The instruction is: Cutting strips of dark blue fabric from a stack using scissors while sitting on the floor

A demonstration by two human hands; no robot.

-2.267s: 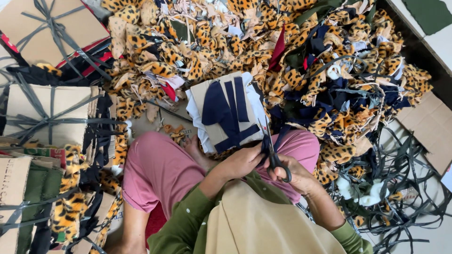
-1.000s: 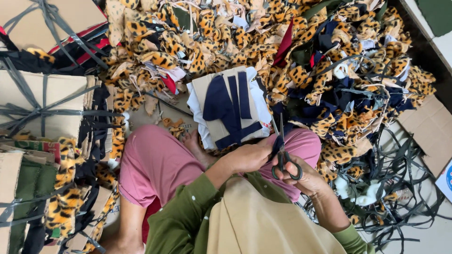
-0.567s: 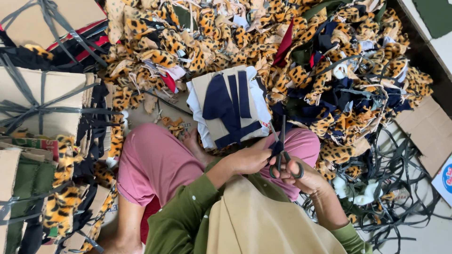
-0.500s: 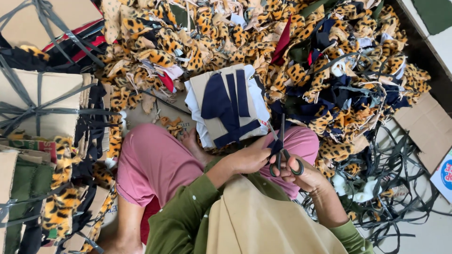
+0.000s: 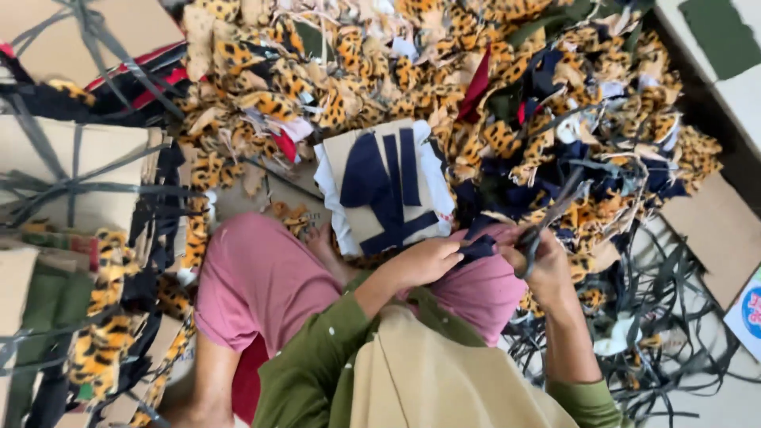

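Over the pink-clad knees, the left hand (image 5: 426,261) pinches a small navy fabric piece (image 5: 478,249) between thumb and fingers. Just beside it, the right hand (image 5: 545,265) is closed around the handles of a pair of scissors (image 5: 547,220) — blades pointing up and away. Beyond the knees lies a cardboard sheet (image 5: 386,186) with navy strips laid on it, amid a heap of leopard-print scraps (image 5: 333,87). Black straps (image 5: 674,285) tangle on the floor to the right.
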